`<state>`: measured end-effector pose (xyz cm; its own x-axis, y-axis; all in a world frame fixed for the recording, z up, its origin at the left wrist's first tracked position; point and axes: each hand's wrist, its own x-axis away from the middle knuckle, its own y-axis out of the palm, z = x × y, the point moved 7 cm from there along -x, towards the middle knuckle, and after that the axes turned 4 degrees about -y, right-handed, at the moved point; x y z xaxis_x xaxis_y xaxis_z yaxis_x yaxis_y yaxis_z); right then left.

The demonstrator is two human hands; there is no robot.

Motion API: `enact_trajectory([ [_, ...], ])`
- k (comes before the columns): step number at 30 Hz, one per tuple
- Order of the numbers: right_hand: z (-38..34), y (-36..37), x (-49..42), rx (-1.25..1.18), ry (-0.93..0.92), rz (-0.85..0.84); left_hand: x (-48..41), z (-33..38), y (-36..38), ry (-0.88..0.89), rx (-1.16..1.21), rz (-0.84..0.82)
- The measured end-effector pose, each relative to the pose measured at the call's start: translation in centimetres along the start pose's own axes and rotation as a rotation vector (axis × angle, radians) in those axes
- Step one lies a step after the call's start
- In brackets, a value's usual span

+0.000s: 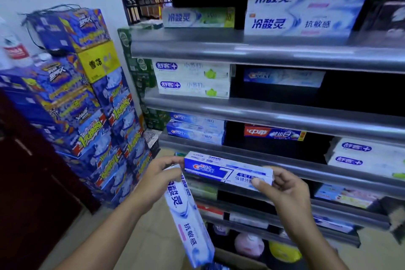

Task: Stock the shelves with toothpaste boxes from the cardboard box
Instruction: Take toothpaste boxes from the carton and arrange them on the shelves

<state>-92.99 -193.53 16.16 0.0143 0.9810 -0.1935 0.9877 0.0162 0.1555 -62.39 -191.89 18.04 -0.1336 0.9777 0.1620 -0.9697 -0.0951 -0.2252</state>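
My left hand grips the top end of a white and blue toothpaste box that hangs down and to the right. Its fingertips also touch the left end of a blue Crest toothpaste box. That Crest box lies level in front of a grey shelf edge, and my right hand pinches its right end with thumb in front. The metal shelves hold several toothpaste boxes, such as two white ones on the top visible shelf. The cardboard box is not in view.
A tall stack of blue and yellow drink cartons stands left of the shelves, with green cartons squeezed behind. A dark red cabinet fills the lower left. Dark gaps show on the middle shelves. The floor below is pale tile.
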Motion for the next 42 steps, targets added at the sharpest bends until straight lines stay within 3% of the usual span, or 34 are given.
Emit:
enact_trajectory([
  [6,2.2,5.8,-3.8,0.024,-0.003,0.192,-3.4,0.5,-4.4,-0.010,0.067,-0.024],
  [11,3.6,9.4,-7.5,0.288,-0.085,0.284,-7.8,0.2,-7.1,-0.039,0.080,-0.042],
  [21,3.5,11.6,-12.4,0.574,-0.072,0.381,-14.3,0.6,-8.3,-0.084,0.151,-0.037],
  [27,3.9,11.9,-13.2,0.677,-0.002,0.347,-16.2,0.1,-7.8,-0.085,0.099,0.009],
  [31,3.7,12.0,-13.0,0.643,0.022,0.307,-16.0,0.0,-7.7,-0.087,0.079,0.021],
  [34,3.0,11.4,-11.4,0.591,0.019,0.287,-14.5,-0.2,-8.3,-0.039,0.112,0.137],
  [38,1.2,8.6,-7.5,0.400,-0.010,0.247,-10.6,0.1,-8.2,0.038,0.255,0.290],
  [42,-2.4,5.4,-4.0,0.211,-0.066,0.217,-6.7,4.0,-5.5,0.159,0.418,0.313],
])
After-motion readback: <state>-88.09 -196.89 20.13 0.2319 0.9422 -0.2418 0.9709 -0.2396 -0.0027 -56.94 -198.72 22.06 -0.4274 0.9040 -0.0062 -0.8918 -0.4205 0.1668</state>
